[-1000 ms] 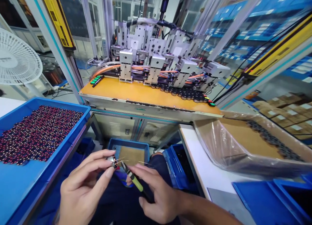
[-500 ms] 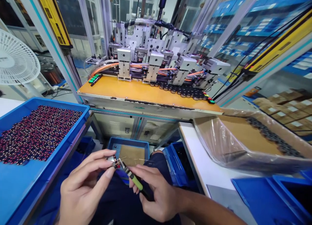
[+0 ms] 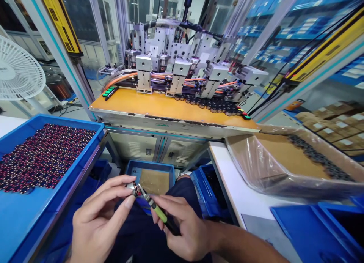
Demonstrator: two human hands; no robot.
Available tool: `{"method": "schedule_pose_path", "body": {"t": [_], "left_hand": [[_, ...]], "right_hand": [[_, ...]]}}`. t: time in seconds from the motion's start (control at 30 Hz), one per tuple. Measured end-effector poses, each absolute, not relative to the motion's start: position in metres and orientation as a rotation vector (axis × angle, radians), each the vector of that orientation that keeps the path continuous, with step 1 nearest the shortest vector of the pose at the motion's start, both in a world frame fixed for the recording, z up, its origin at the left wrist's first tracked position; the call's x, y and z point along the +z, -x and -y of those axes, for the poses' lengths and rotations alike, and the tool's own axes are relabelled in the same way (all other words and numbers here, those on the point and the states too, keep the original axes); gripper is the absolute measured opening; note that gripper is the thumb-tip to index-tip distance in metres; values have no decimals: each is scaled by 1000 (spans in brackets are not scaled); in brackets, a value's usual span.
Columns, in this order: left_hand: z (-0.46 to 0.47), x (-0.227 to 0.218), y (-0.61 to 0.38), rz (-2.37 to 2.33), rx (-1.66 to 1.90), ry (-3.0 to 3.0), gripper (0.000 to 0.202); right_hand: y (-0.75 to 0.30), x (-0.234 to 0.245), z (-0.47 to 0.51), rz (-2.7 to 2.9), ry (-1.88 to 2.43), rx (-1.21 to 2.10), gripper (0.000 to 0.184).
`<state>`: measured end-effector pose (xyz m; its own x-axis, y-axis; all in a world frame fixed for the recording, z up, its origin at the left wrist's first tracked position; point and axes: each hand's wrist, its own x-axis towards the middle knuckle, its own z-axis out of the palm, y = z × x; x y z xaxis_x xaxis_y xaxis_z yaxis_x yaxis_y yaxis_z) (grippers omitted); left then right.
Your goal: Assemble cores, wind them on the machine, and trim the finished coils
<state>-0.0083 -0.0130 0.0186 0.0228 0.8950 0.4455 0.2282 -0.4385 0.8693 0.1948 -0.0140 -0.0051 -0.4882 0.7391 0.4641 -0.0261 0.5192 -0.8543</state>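
Observation:
My left hand (image 3: 98, 221) pinches a small round coil part (image 3: 132, 187) between thumb and fingers, over my lap. My right hand (image 3: 182, 227) grips small cutters with a green-and-black handle (image 3: 159, 213); their tip touches the coil at its thin wire leads. Both hands are closed, low in the middle of the view. A blue tray (image 3: 17, 221) at my left holds several dark coils with red dots (image 3: 42, 156).
An orange-topped machine table (image 3: 170, 111) with a row of metal stations (image 3: 182, 73) stands ahead. A plastic-lined cardboard box (image 3: 287, 160) with dark parts sits at the right. Blue bins (image 3: 313, 232) lie lower right, a small blue bin (image 3: 150, 175) below, a white fan (image 3: 19, 71) at the left.
The cutters' tip has moved in closer to the coil, and the loose wire leads that stuck out to the right are no longer seen. The view has shifted slightly.

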Motion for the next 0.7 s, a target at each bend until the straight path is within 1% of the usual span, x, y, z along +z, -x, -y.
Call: {"method": "schedule_pose_path", "body": {"t": [0.07, 0.13, 0.17, 0.27, 0.33, 0.5, 0.6, 0.7], "left_hand": [[12, 17, 9, -1137, 1454, -1713, 23], [10, 14, 10, -1107, 1462, -1741, 24], [9, 14, 12, -1082, 1470, -1775, 25], [4, 12, 15, -981, 1526, -1936, 30], [1, 12, 17, -900, 1600, -1969, 38], [-1, 11, 19, -742, 1681, -1795, 59], [0, 8, 19, -717, 1679, -1811, 65], [1, 5, 19, -723, 1671, -1834, 68]], "right_hand": [[-195, -4, 14, 1800, 604, 1227, 33], [-197, -3, 14, 1752, 622, 1377, 26], [-199, -3, 14, 1736, 628, 1419, 27], [-208, -3, 13, 1728, 647, 1442, 45], [-214, -3, 13, 1738, 677, 1434, 52], [-227, -2, 18, 1721, 724, 1505, 49], [-231, 0, 22, 1729, 755, 1554, 47], [-231, 8, 24, 1738, 725, 1605, 42]]}}
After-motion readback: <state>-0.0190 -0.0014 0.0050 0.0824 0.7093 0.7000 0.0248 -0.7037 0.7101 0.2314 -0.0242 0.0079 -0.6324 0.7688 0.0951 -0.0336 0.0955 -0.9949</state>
